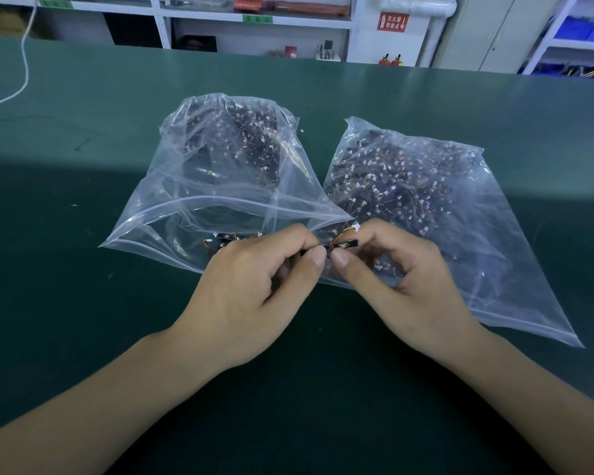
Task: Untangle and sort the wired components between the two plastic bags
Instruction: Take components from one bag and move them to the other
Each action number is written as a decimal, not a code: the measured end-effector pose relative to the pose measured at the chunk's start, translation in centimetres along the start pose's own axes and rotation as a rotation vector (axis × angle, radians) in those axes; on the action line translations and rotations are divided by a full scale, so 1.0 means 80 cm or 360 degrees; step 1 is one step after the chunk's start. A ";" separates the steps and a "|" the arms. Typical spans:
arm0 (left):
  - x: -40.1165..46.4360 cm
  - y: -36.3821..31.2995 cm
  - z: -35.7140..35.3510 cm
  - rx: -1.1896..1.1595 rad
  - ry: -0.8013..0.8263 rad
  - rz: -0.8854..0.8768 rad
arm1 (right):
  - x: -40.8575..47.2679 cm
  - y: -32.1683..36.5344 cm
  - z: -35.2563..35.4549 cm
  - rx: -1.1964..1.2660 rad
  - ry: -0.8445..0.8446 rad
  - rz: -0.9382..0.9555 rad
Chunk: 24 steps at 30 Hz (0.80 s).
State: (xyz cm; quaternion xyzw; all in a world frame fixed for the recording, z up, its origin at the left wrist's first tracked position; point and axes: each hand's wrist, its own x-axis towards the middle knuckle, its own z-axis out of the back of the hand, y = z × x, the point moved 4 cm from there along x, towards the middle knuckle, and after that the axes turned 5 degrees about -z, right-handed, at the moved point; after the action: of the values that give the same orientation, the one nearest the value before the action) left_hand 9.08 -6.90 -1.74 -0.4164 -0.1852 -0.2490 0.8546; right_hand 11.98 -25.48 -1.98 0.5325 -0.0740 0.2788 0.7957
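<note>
Two clear zip bags lie side by side on the green table. The left bag point(172, 214) stands open toward me, with dark wired parts heaped at its far end and a few loose ones point(227, 238) near its mouth. The right bag point(494, 255) lies flat, full of tangled black parts with white plugs and orange wires. Between the bags, my left hand point(254, 286) and my right hand point(398, 279) each pinch an end of a small black wired component point(344, 244). Its red and yellow wires curl up to a white plug point(356, 228).
The green table point(83, 186) stretches wide around the bags. A white cable point(24, 56) runs down across its far left corner. White shelving with boxes and a red sign point(393, 22) stands behind the far edge.
</note>
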 end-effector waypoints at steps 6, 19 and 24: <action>0.001 -0.001 0.000 -0.0016 0.0011 -0.0004 | 0.000 0.003 -0.002 0.0030 0.0052 0.0007; 0.001 -0.005 -0.001 -0.0129 0.0043 -0.0043 | 0.000 0.007 -0.006 0.0149 0.0164 -0.0097; 0.001 -0.004 -0.001 -0.0119 0.0036 -0.0049 | 0.000 0.007 -0.005 0.0109 0.0142 -0.0083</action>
State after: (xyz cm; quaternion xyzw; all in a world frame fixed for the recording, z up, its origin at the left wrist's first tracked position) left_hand 8.99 -7.14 -1.52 -0.4424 -0.1725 -0.2734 0.8365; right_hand 11.57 -24.96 -1.69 0.5482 -0.0150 0.2839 0.7866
